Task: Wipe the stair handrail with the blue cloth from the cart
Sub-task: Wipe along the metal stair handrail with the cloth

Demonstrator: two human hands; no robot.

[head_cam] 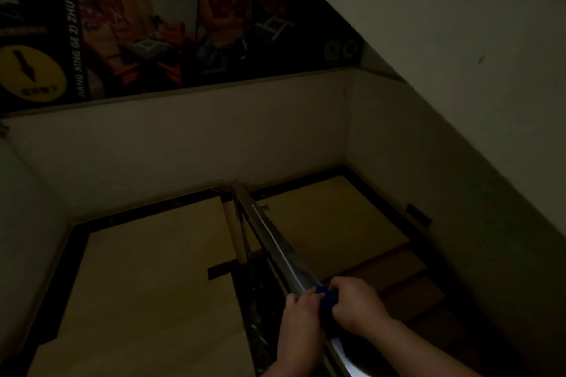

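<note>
A shiny metal handrail (277, 246) runs from the lower right up toward the landing in a dim stairwell. The blue cloth (326, 300) is bunched around the rail, with only a small dark-blue patch showing between my hands. My left hand (298, 315) grips the cloth and rail from the left side. My right hand (356, 304) closes over the cloth from the right. Both forearms enter from the bottom edge. The cart is out of view.
Tan landing floor (147, 278) with a dark border lies below left; brown steps (407, 288) descend on the right. Pale walls (190, 144) enclose the landing. A dark poster with a yellow arrow sign (30, 73) hangs above. Thin balusters (245, 232) stand under the rail.
</note>
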